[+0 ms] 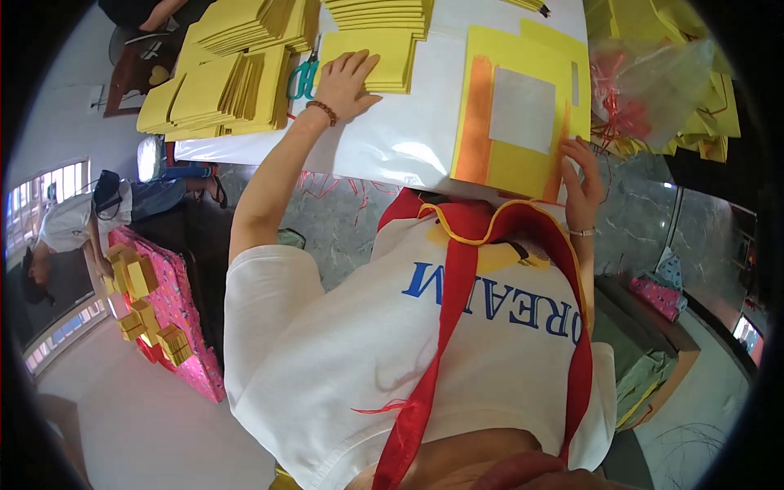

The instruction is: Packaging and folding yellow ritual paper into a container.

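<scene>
My left hand (345,82) lies flat, fingers stretched, on a small stack of yellow paper pieces (390,59) on the white-covered table (363,131). Beside its wrist are teal-handled scissors (302,80), their blades mostly hidden between paper stacks. To the right, a large yellow sheet (523,167) with orange stripes and a grey-white rectangle lies near the table's front edge. My right hand (581,181) rests at the sheet's right edge, its fingers loosely bent and apart, fingertips touching the border.
Thick stacks of yellow paper (220,90) cover the table's left part, and another pile (376,12) sits at the back. A clear plastic bag with red strings (637,90) is at the right. Another person's arm (163,12) shows at the upper left. Yellow bundles lie on a pink table (184,286).
</scene>
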